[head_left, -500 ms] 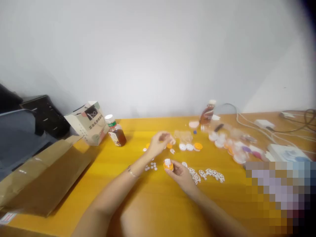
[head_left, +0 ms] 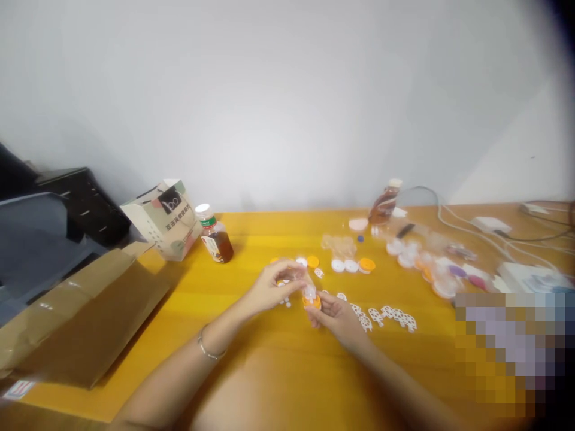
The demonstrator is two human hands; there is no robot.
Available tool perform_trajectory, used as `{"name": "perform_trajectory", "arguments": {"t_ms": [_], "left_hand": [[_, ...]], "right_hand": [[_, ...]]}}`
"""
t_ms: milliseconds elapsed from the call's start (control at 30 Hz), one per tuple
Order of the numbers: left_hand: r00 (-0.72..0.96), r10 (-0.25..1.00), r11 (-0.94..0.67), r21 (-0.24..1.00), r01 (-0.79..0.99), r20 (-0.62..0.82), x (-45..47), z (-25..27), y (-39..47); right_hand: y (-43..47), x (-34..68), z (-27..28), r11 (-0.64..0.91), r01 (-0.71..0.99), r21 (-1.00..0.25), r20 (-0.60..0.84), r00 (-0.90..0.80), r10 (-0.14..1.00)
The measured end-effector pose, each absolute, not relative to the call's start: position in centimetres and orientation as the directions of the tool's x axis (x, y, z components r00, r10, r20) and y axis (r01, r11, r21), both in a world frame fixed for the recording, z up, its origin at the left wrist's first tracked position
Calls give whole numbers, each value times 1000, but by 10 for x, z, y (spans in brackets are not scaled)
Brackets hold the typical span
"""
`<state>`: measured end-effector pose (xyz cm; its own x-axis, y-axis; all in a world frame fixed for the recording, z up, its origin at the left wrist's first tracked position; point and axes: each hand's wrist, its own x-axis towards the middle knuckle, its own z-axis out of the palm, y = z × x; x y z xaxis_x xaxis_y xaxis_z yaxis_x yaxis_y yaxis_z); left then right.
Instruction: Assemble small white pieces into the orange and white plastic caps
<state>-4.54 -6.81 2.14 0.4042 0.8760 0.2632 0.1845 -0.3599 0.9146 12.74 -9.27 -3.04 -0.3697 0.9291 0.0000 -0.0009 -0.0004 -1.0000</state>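
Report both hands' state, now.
Left hand: fingers curled at the pale piece; grip cannot be told.
Right hand: closed, holding the orange piece.

Probably an office or small workroom: a wooden desk [head_left: 260, 230] against a plain pale wall [head_left: 269, 108], white cables [head_left: 439, 207] at far right, a cardboard box [head_left: 94, 320] at left, white spoked plastic pieces [head_left: 365, 324] between them.

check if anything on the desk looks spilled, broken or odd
Nothing looks spilled or broken in this blurred view. The green-banded bottle and the printed carton beside it seem to lean, possibly just lens distortion. The white wheel-shaped pieces beside the right hand form an ordinary loose cluster.
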Motion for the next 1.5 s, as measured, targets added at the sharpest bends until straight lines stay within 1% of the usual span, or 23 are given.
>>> {"name": "perform_trajectory", "arguments": {"t_ms": [100, 200, 433, 567, 700, 800, 967, 1100, 1200, 1267, 1400, 1500], "left_hand": [[443, 848, -418, 882, 218, 292, -44, 20, -70], [480, 836, -418, 875, 245, 265, -42, 18, -72], [478, 829, -453, 849, 272, 289, -39, 20, -75], [478, 838, -427, 862, 274, 263, -39, 19, -75], [516, 829, -376, 897, 230, 215, -42, 13, -73], [535, 822, -374, 894, 249, 195, -43, 12, -73], [505, 830, -442, 830, 340, 235, -42, 17, -78], [454, 849, -472, 777, 416, 272, -39, 16, -83], [404, 870, -461, 756, 465, 282, -36, 17, -86], [371, 890, -426, 768, 479, 263, -35, 19, -87], [387, 902, -365, 816, 448, 191, -35, 22, -86], [358, 919, -321, 835, 446, 163, -34, 18, -86]], "right_hand": [[-92, 129, -32, -4, 4, -1000, -5, -384, 923], [-92, 129, -31, -4, 0, -1000, -4, -398, 917], [-95, 126, -27, 25, -15, -1000, 29, -360, 933], [-95, 127, -27, 35, 9, -999, 29, -373, 927], [-95, 129, -28, 30, 21, -999, 18, -427, 904], [-95, 129, -28, 31, 39, -999, 10, -442, 897], [-96, 127, -26, 39, 92, -995, -4, -427, 904], [-96, 127, -27, 86, 125, -988, 27, -414, 910], [-97, 127, -28, 116, 138, -984, 54, -390, 919], [-98, 126, -28, 121, 149, -981, 55, -383, 922], [-99, 125, -24, 98, 153, -983, 32, -384, 923], [-99, 125, -24, 114, 169, -979, 47, -359, 932]]}}
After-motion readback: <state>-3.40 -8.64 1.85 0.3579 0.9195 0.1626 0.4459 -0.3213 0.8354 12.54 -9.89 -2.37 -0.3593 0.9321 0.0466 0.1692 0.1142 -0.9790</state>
